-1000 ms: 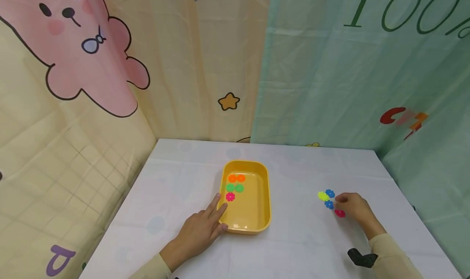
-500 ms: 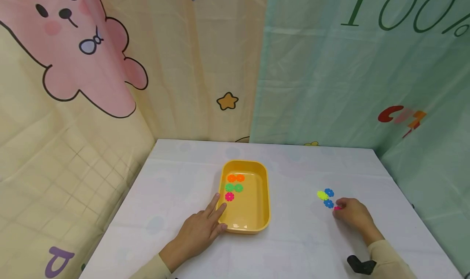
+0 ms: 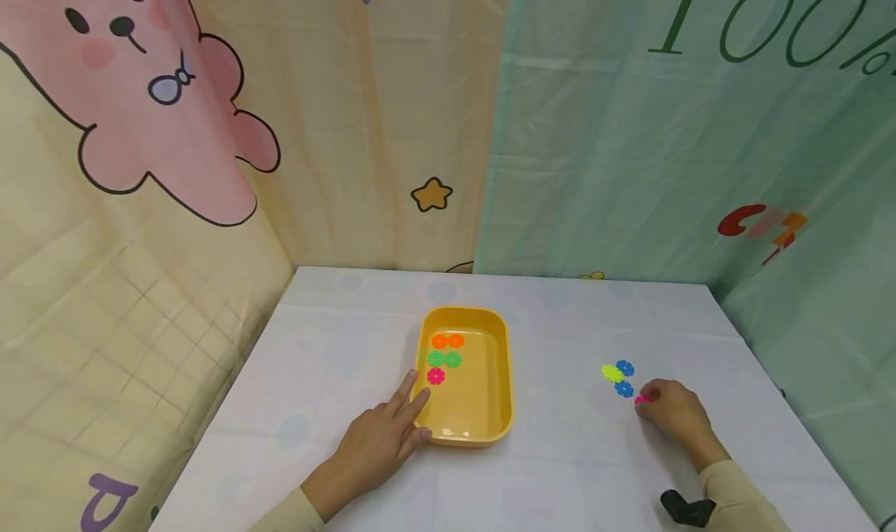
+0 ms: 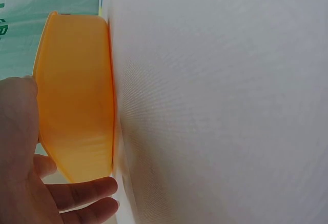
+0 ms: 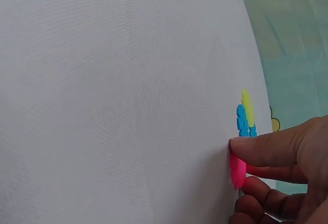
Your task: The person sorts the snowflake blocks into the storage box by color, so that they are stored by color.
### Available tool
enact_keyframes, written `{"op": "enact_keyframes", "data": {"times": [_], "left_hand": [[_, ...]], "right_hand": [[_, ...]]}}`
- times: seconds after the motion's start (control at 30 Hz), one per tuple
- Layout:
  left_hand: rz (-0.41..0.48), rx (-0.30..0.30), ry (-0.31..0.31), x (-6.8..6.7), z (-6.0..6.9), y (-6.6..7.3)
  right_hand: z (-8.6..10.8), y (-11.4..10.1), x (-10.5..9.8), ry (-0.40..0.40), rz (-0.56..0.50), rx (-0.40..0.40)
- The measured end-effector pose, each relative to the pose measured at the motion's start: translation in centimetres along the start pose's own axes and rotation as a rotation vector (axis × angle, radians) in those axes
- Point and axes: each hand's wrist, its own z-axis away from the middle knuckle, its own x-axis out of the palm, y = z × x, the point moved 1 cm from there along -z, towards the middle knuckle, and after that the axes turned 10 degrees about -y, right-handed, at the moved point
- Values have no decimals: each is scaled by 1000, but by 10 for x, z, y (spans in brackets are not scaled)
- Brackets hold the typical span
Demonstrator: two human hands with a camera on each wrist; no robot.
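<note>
My left hand [image 3: 381, 441] rests against the left side of a yellow plastic tray [image 3: 507, 384], its fingers fairly straight over the rim. Inside the tray lie two orange discs [image 3: 456, 341], two green discs [image 3: 453, 359] and one pink disc [image 3: 435, 376], all flower-shaped. Over on the right, my right hand [image 3: 673, 414] pinches another pink flower-shaped disc [image 5: 238, 171] between thumb and fingers; it stands on edge in the right wrist view. Just beyond those fingertips, a yellow disc [image 3: 612, 372] touches or overlaps two blue discs [image 3: 624, 390] on the tabletop.
The white-covered table [image 3: 553, 470] extends around the tray, with cloth hangings [image 3: 378, 127] behind it and at both sides. A black strap-like piece [image 3: 687, 509] shows beside the right sleeve.
My right hand has come slightly nearer me, onto the loose pink disc, and now pinches it, tilted up from the table. My left hand stays at the tray.
</note>
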Motion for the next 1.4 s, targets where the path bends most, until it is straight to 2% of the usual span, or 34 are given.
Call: {"op": "enact_keyframes", "data": {"times": [0.37,0.6,0.87,1.03,1.27,1.4], "left_hand": [[-9,-1,-2,-1,0,1],[-12,0,-9,0,0,0],[-16,0,-8,0,-1,0],[-19,-5,-15,0,-2,0],[-21,3,7,0,-2,0],[-14,3,0,0,-1,0]], "right_hand": [[3,5,-1,8,-53,-8],[2,9,-2,-33,-99,-5],[-1,12,3,-112,-362,47],[-3,6,2,-161,-540,13],[-7,-14,-4,-193,-675,-41],[-10,-25,-6,-216,-764,-83]]}}
